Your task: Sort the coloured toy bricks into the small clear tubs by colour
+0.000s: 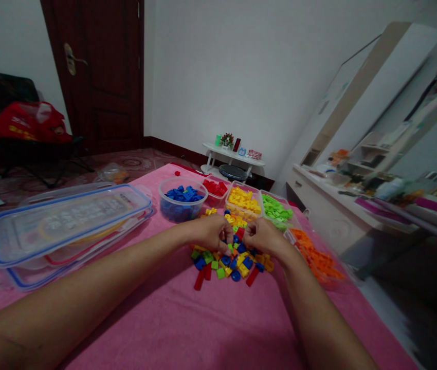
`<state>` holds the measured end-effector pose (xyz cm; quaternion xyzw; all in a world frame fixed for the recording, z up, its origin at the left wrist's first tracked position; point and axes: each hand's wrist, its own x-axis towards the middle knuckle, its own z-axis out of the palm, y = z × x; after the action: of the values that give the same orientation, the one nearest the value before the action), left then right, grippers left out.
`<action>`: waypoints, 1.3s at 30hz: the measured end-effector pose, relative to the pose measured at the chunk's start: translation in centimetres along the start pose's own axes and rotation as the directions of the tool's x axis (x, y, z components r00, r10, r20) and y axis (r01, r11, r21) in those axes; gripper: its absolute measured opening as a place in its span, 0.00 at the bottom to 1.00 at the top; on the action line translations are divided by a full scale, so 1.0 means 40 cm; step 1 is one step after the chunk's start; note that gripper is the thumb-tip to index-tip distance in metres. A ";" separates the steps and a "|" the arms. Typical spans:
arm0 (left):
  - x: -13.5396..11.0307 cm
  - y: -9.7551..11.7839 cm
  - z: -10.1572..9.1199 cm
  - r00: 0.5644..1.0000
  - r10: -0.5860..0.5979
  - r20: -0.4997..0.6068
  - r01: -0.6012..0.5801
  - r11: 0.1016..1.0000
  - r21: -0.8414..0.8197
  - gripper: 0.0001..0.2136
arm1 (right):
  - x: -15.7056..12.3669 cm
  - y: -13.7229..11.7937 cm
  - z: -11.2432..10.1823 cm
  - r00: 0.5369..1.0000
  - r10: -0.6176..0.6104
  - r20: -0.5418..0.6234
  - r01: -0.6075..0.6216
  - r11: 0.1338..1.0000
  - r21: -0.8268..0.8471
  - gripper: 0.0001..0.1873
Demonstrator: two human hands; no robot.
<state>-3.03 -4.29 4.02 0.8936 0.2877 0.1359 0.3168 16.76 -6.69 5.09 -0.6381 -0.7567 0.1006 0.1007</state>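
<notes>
A mixed pile of toy building bricks (236, 262) in blue, yellow, green, red and orange lies on the pink cloth. My left hand (213, 232) is over the left side of the pile, fingers curled downward and closed; a small green brick shows by the fingertips, but I cannot tell what they hold. Over the right side, my right hand (262, 234) is curled with its fingers closed, their contents hidden. Behind the hands stand a round tub of blue bricks (183, 198), then boxes of red bricks (215, 188), yellow bricks (243, 200) and green bricks (276, 208). Orange bricks (314, 257) fill a box at right.
Stacked clear lids with blue rims (68, 221) lie on the left of the pink-covered table (187, 324). One red brick (177, 173) sits near the far edge. A white dresser (322, 205) stands to the right, and a low white shelf (234, 151) is beyond the table.
</notes>
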 end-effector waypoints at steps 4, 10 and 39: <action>0.013 -0.006 -0.004 0.969 -0.221 -0.108 0.136 0.846 -0.515 0.05 | 0.017 0.026 0.013 0.980 0.011 -0.199 -0.012 1.000 -0.003 0.15; 0.024 -0.010 -0.006 0.896 -0.442 0.037 0.151 0.226 -0.962 0.06 | 0.036 0.058 0.040 0.995 0.044 -0.087 -0.032 0.991 0.132 0.16; -0.043 0.049 -0.056 0.958 -0.281 0.050 0.210 0.813 0.543 0.04 | 0.027 0.049 0.059 0.980 0.115 -0.163 -0.145 0.972 -0.185 0.07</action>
<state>-4.52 -5.49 6.87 0.9082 0.4061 -0.0487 0.0894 17.77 -5.37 2.30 -0.6988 -0.7097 -0.0168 0.0877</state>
